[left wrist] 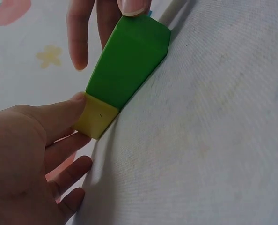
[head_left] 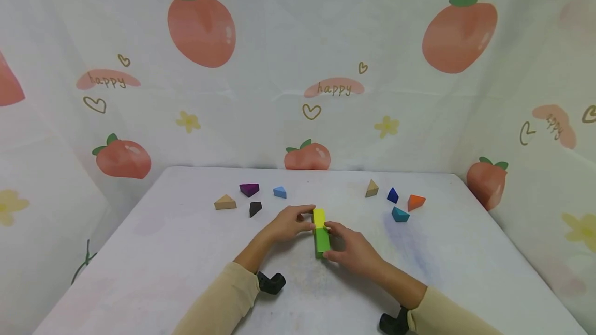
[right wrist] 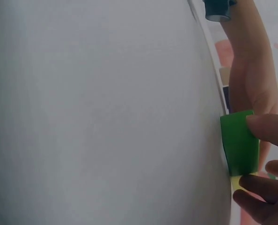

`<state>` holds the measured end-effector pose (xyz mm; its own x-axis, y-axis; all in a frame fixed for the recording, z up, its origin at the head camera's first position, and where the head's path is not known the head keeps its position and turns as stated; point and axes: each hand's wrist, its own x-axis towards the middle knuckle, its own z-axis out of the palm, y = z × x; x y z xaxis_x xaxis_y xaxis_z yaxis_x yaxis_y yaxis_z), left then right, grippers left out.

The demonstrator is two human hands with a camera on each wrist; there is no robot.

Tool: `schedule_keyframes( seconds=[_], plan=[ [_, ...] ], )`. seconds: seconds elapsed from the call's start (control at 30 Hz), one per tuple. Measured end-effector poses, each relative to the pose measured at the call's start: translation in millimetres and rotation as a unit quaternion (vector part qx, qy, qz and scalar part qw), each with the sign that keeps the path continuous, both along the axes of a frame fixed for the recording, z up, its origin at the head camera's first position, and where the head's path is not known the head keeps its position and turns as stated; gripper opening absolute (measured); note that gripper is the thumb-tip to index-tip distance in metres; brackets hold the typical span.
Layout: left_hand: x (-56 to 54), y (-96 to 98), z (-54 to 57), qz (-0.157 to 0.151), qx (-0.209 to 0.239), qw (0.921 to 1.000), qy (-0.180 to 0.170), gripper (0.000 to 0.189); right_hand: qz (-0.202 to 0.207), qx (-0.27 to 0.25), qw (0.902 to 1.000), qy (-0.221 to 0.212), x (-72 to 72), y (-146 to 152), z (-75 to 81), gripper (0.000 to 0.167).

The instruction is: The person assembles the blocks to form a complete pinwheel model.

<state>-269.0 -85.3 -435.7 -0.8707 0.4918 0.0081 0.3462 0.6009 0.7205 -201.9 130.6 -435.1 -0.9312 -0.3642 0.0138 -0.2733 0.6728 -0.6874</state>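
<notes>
A yellow block [head_left: 318,216] and a longer green block [head_left: 322,242] lie end to end in one line on the table, the yellow one at the far end. With thumb and index finger my left hand [head_left: 287,224] pinches the yellow block; its other fingers hang beside it in the left wrist view. My right hand [head_left: 353,248] holds the green block [left wrist: 129,61] from the right, its thumb at the near end and its fingers near the seam with the yellow block [left wrist: 98,117]. In the right wrist view the green block hides most of the yellow one.
Back left on the white table [head_left: 186,273] lie a wooden triangle [head_left: 225,202], a purple block [head_left: 249,189], a black block [head_left: 255,209] and a light blue block [head_left: 280,192]. Back right are another wooden triangle [head_left: 371,188] and dark blue [head_left: 393,195], orange [head_left: 416,202] and teal [head_left: 400,214] blocks.
</notes>
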Motion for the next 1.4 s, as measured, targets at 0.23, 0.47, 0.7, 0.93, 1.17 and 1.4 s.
schedule_keyframes(
  seconds=[0.23,0.47,0.7,0.93,1.17,1.4],
  plan=[
    [0.6,1.0,-0.2,-0.001,-0.004,1.0,0.0,0.053,-0.004,0.002,1.0,0.003,3.0,-3,0.4,0.072],
    [2.3,1.4,0.2,-0.001,-0.002,1.0,-0.002,0.053,-0.009,-0.004,1.0,0.0,4.2,-4,-0.6,0.072],
    [2.4,0.9,-0.2,-0.004,-0.003,0.9999,-0.01,0.053,-0.018,-0.002,0.9998,-0.002,5.2,-7,-0.3,0.072],
    [7.6,-1.6,5.7,0.0,0.006,0.9994,-0.034,0.058,-0.016,0.003,0.9999,0.001,5.7,-8,1.4,0.074],
    [23.7,0.9,6.7,-0.035,-0.031,0.9983,0.035,0.063,-0.009,0.001,1.0,0.002,6.1,-5,2.8,0.077],
    [36.5,7.5,7.6,-0.037,-0.08,0.9923,0.087,0.067,-0.013,0.007,0.9999,0.006,7.3,-3,2.2,0.078]
  ],
)
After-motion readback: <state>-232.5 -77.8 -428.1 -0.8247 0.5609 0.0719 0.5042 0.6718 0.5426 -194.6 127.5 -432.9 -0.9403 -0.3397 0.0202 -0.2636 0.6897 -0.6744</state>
